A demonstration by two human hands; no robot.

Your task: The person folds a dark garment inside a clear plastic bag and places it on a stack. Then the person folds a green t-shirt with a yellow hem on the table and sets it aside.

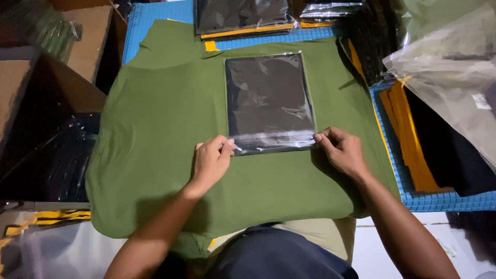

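Blue grid mat (155,15) carries green shirt (155,129), bagged black/yellow garments (243,20) at far edge & right.

Left hand (211,161): bare, no glove, ring or watch.
Right hand (342,151): bare likewise.
Forearms: uncovered, no sleeves showing.
Upper garment: light beige, hem visible.
Lower garment: dark navy.
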